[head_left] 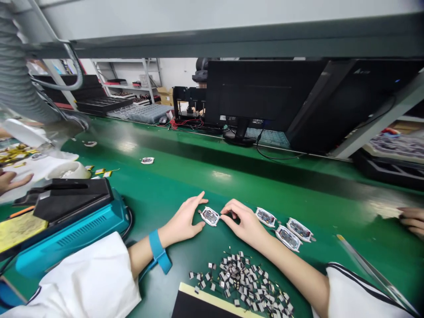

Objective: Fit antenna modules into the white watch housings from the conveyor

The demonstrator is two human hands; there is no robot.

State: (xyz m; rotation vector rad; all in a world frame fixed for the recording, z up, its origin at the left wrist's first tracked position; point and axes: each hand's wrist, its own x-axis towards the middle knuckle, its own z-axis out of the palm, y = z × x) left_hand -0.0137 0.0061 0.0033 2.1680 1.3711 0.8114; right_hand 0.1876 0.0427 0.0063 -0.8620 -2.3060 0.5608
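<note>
A small white housing with a circuit board inside (210, 216) lies on the green bench between my hands. My left hand (186, 221) is open beside its left side, finger and thumb apart, the thumb tip close to the housing. At its right end, my right hand (243, 221) has thumb and forefinger pinched together; whatever is between them is too small to make out. Right of that hand lie similar housings: one near the wrist (265, 217), one below (288, 237) and one farther right (300, 229). A pile of small silvery square parts with short leads (245, 278) spreads below my right forearm.
Metal tweezers (367, 265) lie at right. A teal soldering-type unit (76, 234) with a yellow sponge (21, 232) stands left. A black yellow-edged pad (205, 304) is in front; a monitor (265, 92) stands behind. Other people's hands appear at left (13, 181) and right (412, 221).
</note>
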